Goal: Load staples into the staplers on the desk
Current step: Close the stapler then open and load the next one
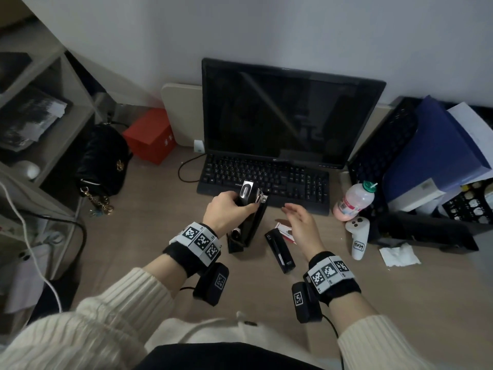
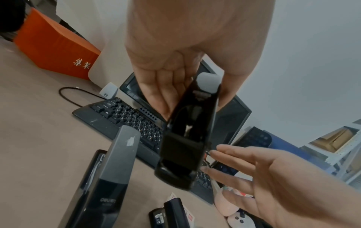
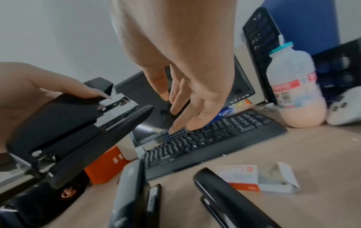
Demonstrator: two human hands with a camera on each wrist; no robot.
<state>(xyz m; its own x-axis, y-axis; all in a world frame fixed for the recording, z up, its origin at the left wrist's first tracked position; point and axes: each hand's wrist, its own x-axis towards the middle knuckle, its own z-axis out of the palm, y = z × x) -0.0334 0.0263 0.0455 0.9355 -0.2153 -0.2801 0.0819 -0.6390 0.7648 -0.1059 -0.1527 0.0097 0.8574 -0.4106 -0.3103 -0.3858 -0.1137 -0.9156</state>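
My left hand [image 1: 238, 206] grips a black stapler [image 1: 253, 217] and holds it raised and tilted above the desk. Its silver staple channel [image 3: 117, 106] pokes out at the front end. Just to its right my right hand [image 1: 293, 214] hovers with straight fingers [image 3: 175, 100] and holds nothing. An opened white and red staple box [image 3: 254, 179] lies on the desk below that hand. Beside the box lies a second black stapler [image 1: 280, 251]. A grey-topped stapler [image 2: 117, 166] stands on the desk under my left hand.
A black keyboard [image 1: 266, 180] and a dark monitor [image 1: 288, 113] sit right behind the hands. A pink drink bottle [image 1: 353, 201], a white controller [image 1: 357, 236] and a crumpled tissue [image 1: 398, 254] are at the right. A red box [image 1: 149, 134] and a black bag [image 1: 104, 158] are at the left.
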